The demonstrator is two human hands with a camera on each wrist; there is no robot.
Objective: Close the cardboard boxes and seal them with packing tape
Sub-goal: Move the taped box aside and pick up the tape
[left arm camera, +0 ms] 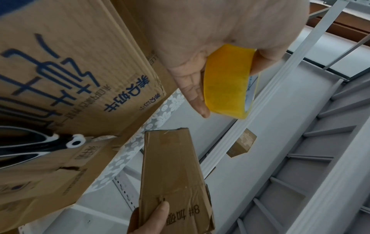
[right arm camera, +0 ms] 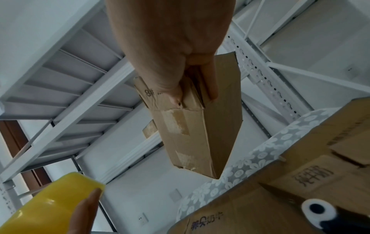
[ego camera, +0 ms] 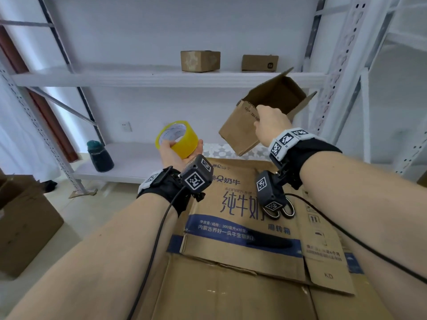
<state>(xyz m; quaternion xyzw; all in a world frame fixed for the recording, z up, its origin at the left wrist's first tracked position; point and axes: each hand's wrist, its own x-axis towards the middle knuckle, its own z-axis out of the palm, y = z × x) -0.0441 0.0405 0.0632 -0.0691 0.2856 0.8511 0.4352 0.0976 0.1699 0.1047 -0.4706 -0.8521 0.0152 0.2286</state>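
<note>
So far the sealing of this box is not yet begun, as I judge it. The right hand holds a small cardboard box in the air above the work surface, with the thumb on the outside and the fingers inside the open mouth, pinching one wall. The box is tilted and its flaps stand open, so it is neither closed nor taped. The left hand holds a roll of yellow packing tape with the fingers curled round it, near the box but not touching it. No free end of tape is pulled out, as far as I can see.

On the upper shelf two small cardboard boxes stand with their tops shut; whether they carry tape I cannot tell. Under the arms lie flattened printed cartons, and a pair of scissors rests on them, probably for cutting the tape. What remains is to fold the flaps down, put tape over the seam and cut it.
</note>
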